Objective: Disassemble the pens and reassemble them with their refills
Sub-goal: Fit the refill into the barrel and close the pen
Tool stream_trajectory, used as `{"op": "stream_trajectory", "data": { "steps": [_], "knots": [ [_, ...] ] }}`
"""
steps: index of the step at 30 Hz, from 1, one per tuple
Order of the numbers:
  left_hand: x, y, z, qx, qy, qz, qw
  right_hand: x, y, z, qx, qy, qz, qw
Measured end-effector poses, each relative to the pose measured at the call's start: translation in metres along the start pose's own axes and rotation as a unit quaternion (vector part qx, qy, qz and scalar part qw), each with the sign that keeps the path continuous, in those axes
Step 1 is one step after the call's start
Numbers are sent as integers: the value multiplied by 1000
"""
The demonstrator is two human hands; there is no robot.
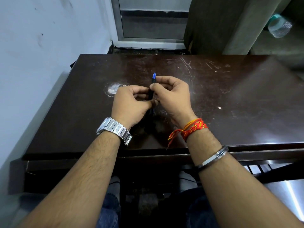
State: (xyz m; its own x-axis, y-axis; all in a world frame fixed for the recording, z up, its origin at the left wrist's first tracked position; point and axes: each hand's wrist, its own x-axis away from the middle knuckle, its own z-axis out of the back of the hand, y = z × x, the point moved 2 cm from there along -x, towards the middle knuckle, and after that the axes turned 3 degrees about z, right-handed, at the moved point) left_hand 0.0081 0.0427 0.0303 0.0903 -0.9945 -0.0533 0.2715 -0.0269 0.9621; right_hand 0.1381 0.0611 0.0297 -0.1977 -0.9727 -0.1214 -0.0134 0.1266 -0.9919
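Both hands met above the middle of the dark, scratched table. The left hand pinched the lower barrel of a dark pen. The right hand gripped its upper part, the blue end pointing toward 12 o'clock. A plastic bottle lay at 1 o'clock, off the table.

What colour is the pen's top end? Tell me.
Blue, on the pen above a dark barrel; head view.
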Motion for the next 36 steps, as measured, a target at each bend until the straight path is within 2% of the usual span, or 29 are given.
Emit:
{"op": "stream_trajectory", "data": {
  "steps": [30, 36],
  "knots": [
    [-2, -2, -1, -31, 0, -14, 999, 0, 4, -1, 30, 2, 10, 1000],
    [-3, -3, -1, -8, -2, -12, 1000, 2, 2, -3, 20, -5, 4, 1000]
  ]
}}
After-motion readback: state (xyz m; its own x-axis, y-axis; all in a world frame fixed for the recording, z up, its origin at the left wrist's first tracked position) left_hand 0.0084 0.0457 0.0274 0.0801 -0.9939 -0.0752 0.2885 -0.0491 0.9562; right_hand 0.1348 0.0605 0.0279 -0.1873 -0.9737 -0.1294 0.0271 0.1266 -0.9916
